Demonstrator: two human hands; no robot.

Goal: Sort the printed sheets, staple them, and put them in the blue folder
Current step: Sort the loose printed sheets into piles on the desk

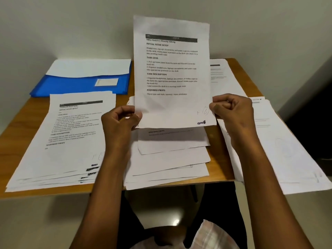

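Right now: wooden bench (222, 169), flat, orange-brown top, set against a pale wall. Three spreads of printed sheets lie on it: left pile (59, 144) fanned, text face-up; middle pile (170, 159) loose and skewed, overhanging the near edge; right pile (280, 146) overhanging the right side. Blue folder (80, 85) at far left, glossy plastic, rectangular with a pale label window, white paper lying on its far part; it touches the left pile's top edge.

Held sheet (172, 72) is upright above the middle pile, printed side to the camera, handwritten mark near the bottom right corner. Left hand (120, 119) pinches its lower left edge, fingers curled, thumb on the front. Right hand (231, 108) pinches the lower right edge, fingers curled.

Handling, judged: single sheet is very light, thin, floppy; stands only because both bottom corners are held. Creases easily, slides on other sheets. Best taken at edges or corners, lightly. No stapler visible. Sorting looks mid-way; stapling and filing not yet done.
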